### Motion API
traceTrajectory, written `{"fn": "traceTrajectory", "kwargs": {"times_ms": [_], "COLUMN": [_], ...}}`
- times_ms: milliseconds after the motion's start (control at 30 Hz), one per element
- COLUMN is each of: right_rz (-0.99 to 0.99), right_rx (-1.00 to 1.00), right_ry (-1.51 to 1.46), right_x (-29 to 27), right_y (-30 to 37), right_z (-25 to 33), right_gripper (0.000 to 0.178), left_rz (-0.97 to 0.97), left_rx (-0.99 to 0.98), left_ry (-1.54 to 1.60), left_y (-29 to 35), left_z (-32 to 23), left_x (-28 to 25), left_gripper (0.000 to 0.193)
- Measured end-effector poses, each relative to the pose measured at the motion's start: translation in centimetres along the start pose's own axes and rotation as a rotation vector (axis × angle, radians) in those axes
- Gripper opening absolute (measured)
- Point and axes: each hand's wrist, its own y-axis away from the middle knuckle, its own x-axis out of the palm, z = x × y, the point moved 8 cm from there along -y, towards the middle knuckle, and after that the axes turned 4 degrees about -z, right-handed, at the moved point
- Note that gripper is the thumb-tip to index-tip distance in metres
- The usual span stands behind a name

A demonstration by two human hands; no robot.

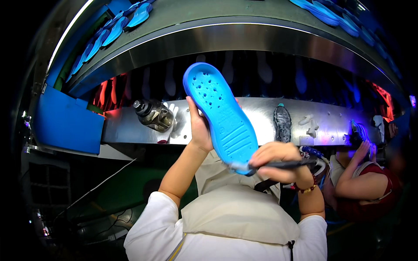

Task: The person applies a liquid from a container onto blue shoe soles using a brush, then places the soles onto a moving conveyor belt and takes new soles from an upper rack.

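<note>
A bright blue shoe sole [222, 111] is held up in front of me, tilted, its holed end pointing away and its ribbed end nearer my body. My left hand [201, 130] grips it along its left edge, the thumb on the side and other fingers hidden beneath. Closed in my right hand [278, 156] is a brush [285, 165] with a dark handle. Its pale, blurred tip meets the near end of the sole. A beaded bracelet circles my right wrist.
On the metal ledge [257, 104] stand a stained bottle [154, 115] with a black cap, a dark sole-shaped piece [282, 124] and crumpled white scraps [309, 124]. Blue soles [116, 30] lie on the green belt [209, 11] above. A co-worker in red [370, 189] sits at right.
</note>
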Motion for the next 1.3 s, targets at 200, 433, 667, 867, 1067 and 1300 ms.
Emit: {"fn": "traceTrajectory", "kwargs": {"times_ms": [200,433,667,867,1067,1300], "right_rz": [0.065,-0.227,-0.389,-0.411,-0.463,-0.498], "right_rx": [0.034,0.306,0.361,0.349,0.375,0.429], "right_ry": [0.019,-0.253,-0.566,-0.555,-0.590,-0.624], "right_x": [1.1,-1.1,0.0,1.7,2.4,3.2], "right_y": [1.1,3.0,4.5,5.2,6.7,8.1], "right_z": [-1.4,-6.3,-8.1,-8.3,-9.6,-10.8], "right_gripper": [0.021,0.019,0.018,0.019,0.019,0.018], "left_rz": [-0.017,0.021,-0.074,-0.079,-0.146,-0.107], "left_rx": [0.013,-0.002,0.015,0.110,0.147,0.123], "left_ry": [0.036,0.046,-0.121,-0.404,-0.522,-0.478], "left_y": [-0.3,-0.4,-0.5,-0.8,-0.9,-0.7], "left_z": [-0.4,-0.4,0.1,-0.2,0.4,1.6], "left_x": [-0.5,0.6,-1.3,-3.8,-6.7,-7.1], "left_gripper": [0.089,0.091,0.094,0.087,0.071,0.065]}}
